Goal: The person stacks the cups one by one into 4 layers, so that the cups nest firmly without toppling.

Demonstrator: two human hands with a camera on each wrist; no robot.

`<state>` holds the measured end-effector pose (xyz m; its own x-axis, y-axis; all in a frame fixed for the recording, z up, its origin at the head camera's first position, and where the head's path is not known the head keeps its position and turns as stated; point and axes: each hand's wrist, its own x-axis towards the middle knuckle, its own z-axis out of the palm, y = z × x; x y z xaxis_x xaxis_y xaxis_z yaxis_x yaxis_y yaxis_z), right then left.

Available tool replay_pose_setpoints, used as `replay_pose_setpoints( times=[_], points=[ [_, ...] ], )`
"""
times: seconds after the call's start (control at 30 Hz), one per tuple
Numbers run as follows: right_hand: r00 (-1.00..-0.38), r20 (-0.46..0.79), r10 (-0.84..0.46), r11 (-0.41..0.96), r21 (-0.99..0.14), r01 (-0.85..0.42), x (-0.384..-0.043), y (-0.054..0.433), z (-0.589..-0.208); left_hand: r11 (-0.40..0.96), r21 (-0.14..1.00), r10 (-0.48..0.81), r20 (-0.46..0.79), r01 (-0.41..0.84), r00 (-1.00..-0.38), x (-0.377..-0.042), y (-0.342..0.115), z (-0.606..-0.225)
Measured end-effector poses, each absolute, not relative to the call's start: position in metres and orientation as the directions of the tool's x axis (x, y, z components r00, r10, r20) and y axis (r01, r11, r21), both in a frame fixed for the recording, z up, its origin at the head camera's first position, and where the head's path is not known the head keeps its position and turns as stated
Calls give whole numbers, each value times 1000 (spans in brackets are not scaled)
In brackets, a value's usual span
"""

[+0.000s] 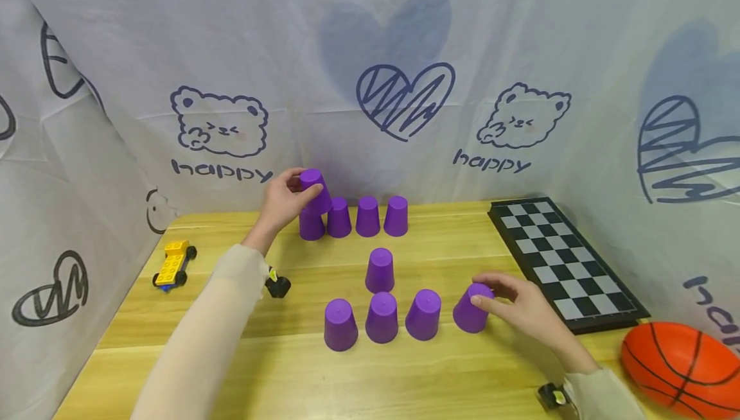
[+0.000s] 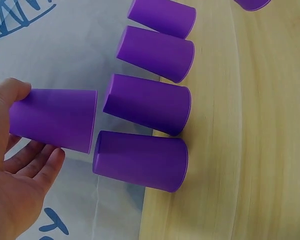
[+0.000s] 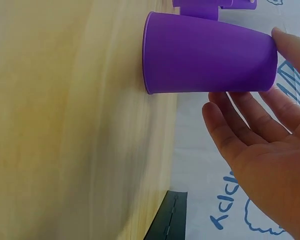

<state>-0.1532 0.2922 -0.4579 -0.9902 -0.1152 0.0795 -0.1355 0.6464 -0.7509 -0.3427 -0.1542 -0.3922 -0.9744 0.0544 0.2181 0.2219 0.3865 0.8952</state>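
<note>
My left hand (image 1: 287, 198) holds an upside-down purple cup (image 1: 313, 182) between thumb and fingers. That cup is raised over the leftmost cup (image 1: 312, 226) of a back row; in the left wrist view a small gap shows between the held cup (image 2: 55, 120) and the row cup (image 2: 140, 160). Farther forward, my right hand (image 1: 523, 304) has its thumb and fingers around another inverted purple cup (image 1: 469, 314) at the right end of the front row. Whether this cup's rim (image 3: 146, 52) touches the table is hard to tell.
Other front-row cups (image 1: 381, 318) stand upside down, with a single cup (image 1: 379, 270) behind them. A black-and-white checkerboard (image 1: 563, 253) lies at right, near an orange basketball-patterned dish (image 1: 682, 368). At far left sits a yellow toy car (image 1: 173, 264). Printed cloth (image 1: 312, 35) hangs behind the table.
</note>
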Motion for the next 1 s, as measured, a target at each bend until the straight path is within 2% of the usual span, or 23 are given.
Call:
replay_pose_setpoints(
  times=[0.33, 1.0],
  points=[
    [-992, 35, -118, 609, -787, -100, -146, 295, -457, 429, 879, 59, 203, 209, -977, -355, -149, -397],
    [-988, 65, -140, 576, -807, -135, -143, 300, -465, 479, 853, 79, 195, 209, -978, -366, -141, -394]
  ],
)
